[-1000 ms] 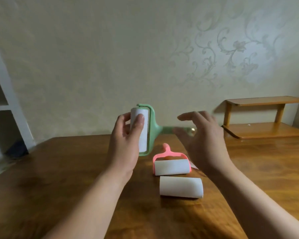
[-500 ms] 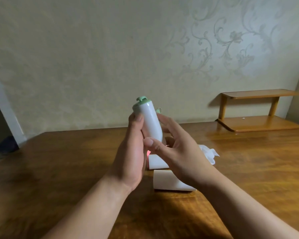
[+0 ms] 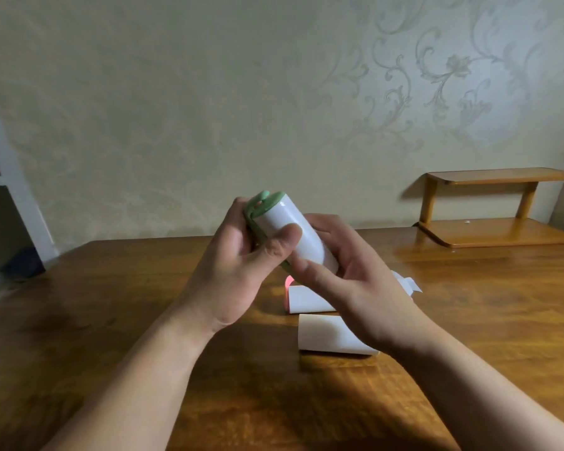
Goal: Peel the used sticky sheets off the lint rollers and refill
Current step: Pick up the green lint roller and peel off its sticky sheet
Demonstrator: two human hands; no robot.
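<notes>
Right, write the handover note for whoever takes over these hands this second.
Left hand grips the green lint roller, thumb on its white roll. Right hand holds its lower end.
Pink lint roller and a loose refill roll lie on the table; a crumpled white sheet lies behind the right hand.
Done: perhaps one sheet peeled.
Left: peel both rollers, fit the refill.

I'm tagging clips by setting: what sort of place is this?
Probably a room in a home: floral-patterned wallpaper, a wooden table carrying a small wooden shelf, and white shelving at the left.
</notes>
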